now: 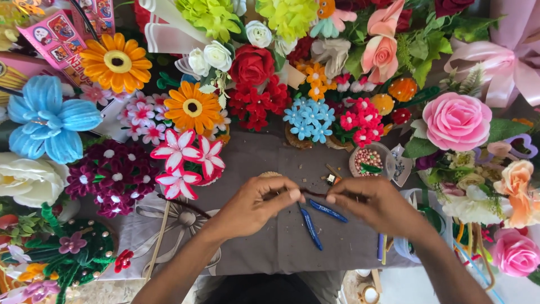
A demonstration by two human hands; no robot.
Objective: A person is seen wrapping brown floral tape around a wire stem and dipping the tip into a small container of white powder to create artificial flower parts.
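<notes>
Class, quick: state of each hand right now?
Left hand: closed, fingers pinching the dark chenille stem.
Right hand: closed, pinching the stem's other end.

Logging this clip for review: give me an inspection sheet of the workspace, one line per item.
Surface: grey cloth with a printed bow, covering the table.
Job's things: dark fuzzy wire, pinched between both hands.
Clutter: two blue pens; small bowl of beads; thin wooden stick.
Grippers: left hand and right hand each grip one end of the wire, fingertips close together.
Cables: nothing seen.
Surroundings: handmade flowers ring the cloth, among them a blue flower, an orange daisy and a pink rose.
</notes>
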